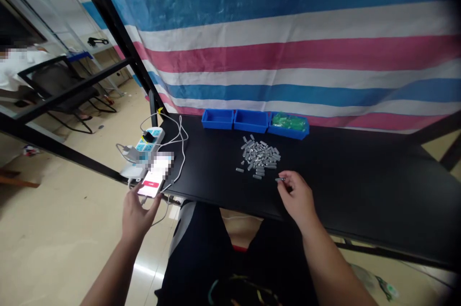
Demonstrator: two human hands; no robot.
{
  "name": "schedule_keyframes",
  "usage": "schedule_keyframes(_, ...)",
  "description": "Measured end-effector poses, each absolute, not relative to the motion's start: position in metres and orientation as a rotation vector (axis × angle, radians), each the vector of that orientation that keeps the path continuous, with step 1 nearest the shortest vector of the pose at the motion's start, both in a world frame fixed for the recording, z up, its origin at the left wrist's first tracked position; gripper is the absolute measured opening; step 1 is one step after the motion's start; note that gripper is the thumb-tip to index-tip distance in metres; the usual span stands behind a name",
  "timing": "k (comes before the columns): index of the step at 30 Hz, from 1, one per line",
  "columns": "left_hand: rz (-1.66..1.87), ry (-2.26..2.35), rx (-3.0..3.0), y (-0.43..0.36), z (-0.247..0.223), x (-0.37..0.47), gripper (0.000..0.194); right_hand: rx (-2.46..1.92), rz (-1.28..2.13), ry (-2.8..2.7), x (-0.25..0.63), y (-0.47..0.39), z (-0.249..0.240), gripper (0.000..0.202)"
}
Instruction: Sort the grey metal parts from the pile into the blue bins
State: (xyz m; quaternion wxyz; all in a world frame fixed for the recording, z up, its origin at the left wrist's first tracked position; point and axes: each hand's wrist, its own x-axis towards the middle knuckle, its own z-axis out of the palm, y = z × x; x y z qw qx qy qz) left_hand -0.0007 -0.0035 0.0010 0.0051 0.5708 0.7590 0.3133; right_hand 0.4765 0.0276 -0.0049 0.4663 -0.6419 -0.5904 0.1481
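Note:
My left hand (139, 214) grips the lower end of a phone (153, 176) with a lit white screen, thumb and fingers on opposite edges. The phone lies at the left edge of the black table, and part of its screen is blurred. Between the thumb and fingertips of my right hand (298, 198) is a small silvery cylinder (278, 179), its far end hidden by the fingers. Just beyond and to the left of that hand, similar silvery cylinders are heaped in a loose pile (260, 154). A single cylinder (239, 170) lies apart on the pile's left side.
Three blue bins stand in a row behind the pile: left (218, 119), middle (251, 121) and right (288, 134), the last with green pieces inside. A power strip (156, 134) and white cables (183, 152) crowd the left end. A striped sheet (270, 56) hangs behind the table.

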Motion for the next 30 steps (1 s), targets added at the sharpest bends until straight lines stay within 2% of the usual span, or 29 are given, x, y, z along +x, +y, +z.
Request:
schedule_keyframes(2, 0.955, 2.375, 1.851, -0.004, 0.002, -0.001, 0.075, -1.582, 0.341, -1.446, 0.478, 0.028, -0.006, 0.017)
schedule_keyframes(5, 0.933, 2.38, 1.898, -0.004, 0.004, -0.001, 0.073, -1.507, 0.482, -1.292, 0.481, 0.029, -0.008, 0.021)
schedule_keyframes(9, 0.927, 2.381, 1.918, -0.003, 0.005, -0.003, 0.074, -1.404, 0.651, -1.062, 0.48, 0.029, -0.008, 0.035)
schedule_keyframes(13, 0.903, 2.372, 1.928, -0.001, 0.007, -0.004, 0.079, -1.499, 0.624, -1.065, 0.479, 0.029, -0.005, 0.052)
schedule_keyframes(17, 0.957, 2.407, 2.013, 0.0, 0.011, -0.001, 0.077, -1.572, 0.532, -1.208, 0.477, 0.027, -0.003, 0.033)
schedule_keyframes(20, 1.251, 2.38, 2.231, -0.002, 0.015, 0.009, 0.064, -1.611, 0.424, -1.433, 0.475, 0.025, 0.002, 0.021)
schedule_keyframes(24, 1.539, 1.89, 2.485, -0.003, 0.024, 0.048, 0.042, -1.584, 0.395, -1.615, 0.474, 0.024, 0.006, 0.02)
schedule_keyframes(27, 1.327, 1.38, 2.458, 0.001, 0.038, 0.097, 0.026, -1.578, 0.507, -1.531, 0.474, 0.025, 0.005, 0.021)
schedule_keyframes(30, 1.032, 1.012, 2.365, 0.014, 0.055, 0.15, 0.023, -1.541, 0.621, -1.418, 0.473, 0.028, 0.007, 0.022)
